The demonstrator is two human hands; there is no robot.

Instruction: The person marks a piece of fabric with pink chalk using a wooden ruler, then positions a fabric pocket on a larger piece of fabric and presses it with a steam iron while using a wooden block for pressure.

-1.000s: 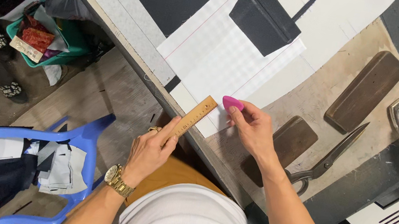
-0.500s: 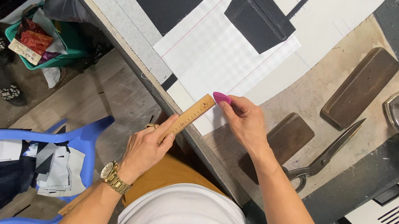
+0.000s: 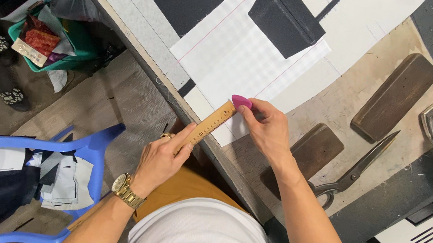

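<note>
Pink chalk (image 3: 241,102) is pinched in your right hand (image 3: 265,131) at the wooden ruler's (image 3: 211,123) far end; your left hand (image 3: 163,156) grips the ruler's near end over white fabric (image 3: 250,62).

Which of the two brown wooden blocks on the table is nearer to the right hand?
The shorter block, beside the right hand; the longer block lies farther away.

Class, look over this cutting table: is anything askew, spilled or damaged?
Nothing stands out. The left hand steadies a wooden ruler on white fabric; the right hand holds pink chalk. Scissors lie flat nearby.
</note>
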